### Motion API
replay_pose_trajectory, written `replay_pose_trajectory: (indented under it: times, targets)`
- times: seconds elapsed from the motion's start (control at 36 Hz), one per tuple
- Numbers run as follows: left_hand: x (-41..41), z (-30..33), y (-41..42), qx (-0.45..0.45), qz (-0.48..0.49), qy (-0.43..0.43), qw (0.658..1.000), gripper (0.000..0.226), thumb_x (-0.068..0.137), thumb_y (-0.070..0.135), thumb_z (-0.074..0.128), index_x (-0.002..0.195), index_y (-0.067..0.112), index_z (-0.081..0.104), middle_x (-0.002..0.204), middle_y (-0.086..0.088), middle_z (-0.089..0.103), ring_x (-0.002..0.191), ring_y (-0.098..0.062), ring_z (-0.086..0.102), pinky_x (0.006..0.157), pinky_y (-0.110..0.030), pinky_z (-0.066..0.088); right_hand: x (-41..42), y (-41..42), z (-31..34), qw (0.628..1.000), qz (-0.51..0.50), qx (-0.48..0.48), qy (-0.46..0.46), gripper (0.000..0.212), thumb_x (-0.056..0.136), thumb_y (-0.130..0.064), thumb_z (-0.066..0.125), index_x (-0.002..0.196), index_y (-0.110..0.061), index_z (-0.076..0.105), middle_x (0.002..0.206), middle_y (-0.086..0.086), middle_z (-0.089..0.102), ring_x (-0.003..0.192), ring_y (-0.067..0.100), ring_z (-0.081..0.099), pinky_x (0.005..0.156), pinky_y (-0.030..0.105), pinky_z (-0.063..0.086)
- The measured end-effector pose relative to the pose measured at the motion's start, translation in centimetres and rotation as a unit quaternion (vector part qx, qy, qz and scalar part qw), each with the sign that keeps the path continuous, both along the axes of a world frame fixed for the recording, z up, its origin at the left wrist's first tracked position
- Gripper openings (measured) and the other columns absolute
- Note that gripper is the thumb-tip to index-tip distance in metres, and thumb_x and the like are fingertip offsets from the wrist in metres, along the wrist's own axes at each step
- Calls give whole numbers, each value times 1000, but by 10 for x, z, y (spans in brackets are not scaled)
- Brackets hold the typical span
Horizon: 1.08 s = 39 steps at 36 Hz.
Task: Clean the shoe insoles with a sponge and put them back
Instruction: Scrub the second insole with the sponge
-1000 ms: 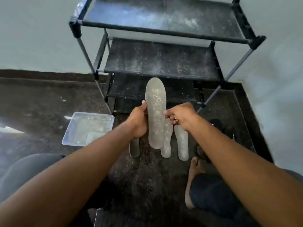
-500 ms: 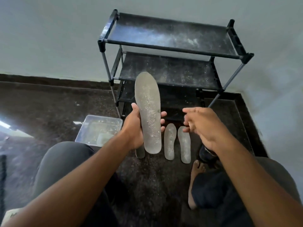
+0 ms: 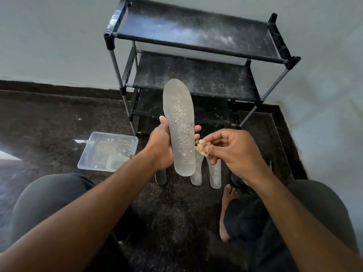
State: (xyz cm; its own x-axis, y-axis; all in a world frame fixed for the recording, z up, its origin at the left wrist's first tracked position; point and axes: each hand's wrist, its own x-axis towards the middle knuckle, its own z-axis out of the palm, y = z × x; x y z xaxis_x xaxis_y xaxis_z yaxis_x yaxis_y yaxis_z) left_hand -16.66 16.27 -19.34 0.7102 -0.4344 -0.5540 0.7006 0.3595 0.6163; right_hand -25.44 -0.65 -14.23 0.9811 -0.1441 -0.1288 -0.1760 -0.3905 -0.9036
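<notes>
The grey insole (image 3: 179,127), speckled with pale grit, stands nearly upright at the centre of view, toe toward 12 o'clock, gripped round its lower half by the left hand (image 3: 162,149). At its 4 o'clock edge the right hand (image 3: 233,152) pinches a small tan sponge (image 3: 202,147) in its fingertips, touching the insole. Three more insoles (image 3: 215,176) lie on the dark floor (image 3: 49,118) at 6 o'clock, a clear tray (image 3: 109,151) at 9 o'clock, a dusty black rack (image 3: 196,48) at 12.

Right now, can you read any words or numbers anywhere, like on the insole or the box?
No readable text anywhere.
Held insole: only pale specks, no print.
Clear tray: no label visible.
Shoe rack: no brand or sign, only dust.
Black shoe by the right hand: small white marks near it, too small and blurred to read.
</notes>
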Motion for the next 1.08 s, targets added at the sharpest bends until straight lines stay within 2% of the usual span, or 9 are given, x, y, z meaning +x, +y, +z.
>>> replay_pose_trajectory:
  times: [0.06,0.17,0.28,0.42,0.53,0.67,0.78,0.92,1.08]
  targets:
    - [-1,0,1,-1,0,-1,1000,75,106,65,14,145,16,55,123,-18,74,107,-31,75,87,-48,59,0,7,-4,996,15,-78,-39,13,86,-16,79,99,-18,80,79,-4,75,64,8,68,60,23,56]
    - [-1,3,0,-7,2,1,1000,76,106,66,14,147,15,53,125,-18,73,111,-34,73,87,-50,58,4,16,-13,985,-15,-131,-109,15,86,-14,79,101,-19,81,89,-9,67,80,4,65,71,13,51]
    - [-2,6,-3,-4,15,5,1000,74,106,65,16,144,15,55,122,-20,73,107,-33,75,79,-46,63,9,12,-15,982,-28,-146,-114,18,89,-11,74,101,-22,81,90,-9,63,77,8,66,70,25,58]
    - [-3,9,-4,8,23,1,1000,76,106,65,16,133,10,62,119,-21,74,97,-31,77,88,-45,60,8,7,-13,981,-60,-132,-128,28,87,-6,74,110,-21,76,96,-14,71,85,1,68,75,17,57]
    - [-5,9,-6,6,15,-1,1000,74,107,63,18,138,10,60,119,-22,74,100,-32,77,78,-42,64,7,7,-12,986,-79,-83,-122,18,87,-7,76,98,-21,77,85,-15,74,81,-2,71,72,15,56]
    - [-6,6,-9,11,8,-7,1000,74,107,63,21,137,8,61,116,-22,75,96,-31,77,72,-41,64,9,5,-14,984,-61,-107,-125,21,92,-8,70,104,-22,80,96,-14,74,89,-4,69,77,10,52]
    - [-3,6,-10,16,14,-7,1000,76,106,63,22,132,5,63,107,-20,77,85,-29,78,68,-40,64,12,2,-16,989,-46,-82,-113,27,96,-1,62,110,-18,78,103,-5,70,76,5,71,70,17,57]
    - [1,6,-11,22,9,-7,1000,77,106,64,22,133,7,64,115,-20,76,95,-30,77,74,-41,64,14,2,-22,991,-42,-83,-101,30,96,-1,64,117,-19,76,102,-11,74,64,14,69,63,23,58]
    - [0,8,-13,6,-8,-3,1000,83,105,66,16,131,4,64,117,-23,74,98,-32,75,85,-43,64,16,5,-19,986,-96,-86,-105,25,96,-4,65,116,-19,69,89,-21,70,78,-4,71,67,20,59]
